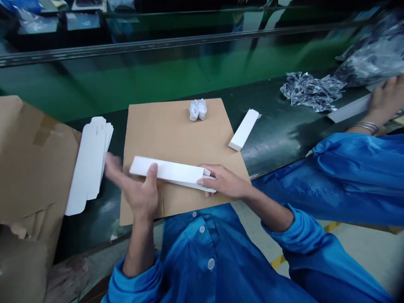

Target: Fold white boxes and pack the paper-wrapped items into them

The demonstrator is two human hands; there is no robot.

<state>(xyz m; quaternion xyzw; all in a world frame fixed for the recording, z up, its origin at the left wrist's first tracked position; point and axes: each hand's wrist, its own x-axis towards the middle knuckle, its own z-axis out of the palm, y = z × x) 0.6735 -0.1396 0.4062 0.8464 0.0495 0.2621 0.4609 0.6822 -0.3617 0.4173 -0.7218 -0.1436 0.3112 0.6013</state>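
Observation:
A long white carton (176, 171) is held at a slight slant above a sheet of brown cardboard (176, 139). My right hand (225, 181) is closed round its right end, where small flaps stick out. At the other end, the thumb of my left hand (139, 189) lies against the carton, while its blurred fingers stretch out past the end, apart from it. Two small white wrapped pieces (198, 110) rest near the cardboard's far edge. Another white carton (244, 129) lies across the cardboard's right edge, with a flap raised at its far end.
Flat white carton blanks (90, 164) lie stacked at left, beside a large brown box (34, 164). Crumpled clear plastic bags (312, 90) sit at right on the dark green bench (268, 97). A co-worker's hand (386, 99) rests near a white strip. Behind runs a green ledge (176, 67).

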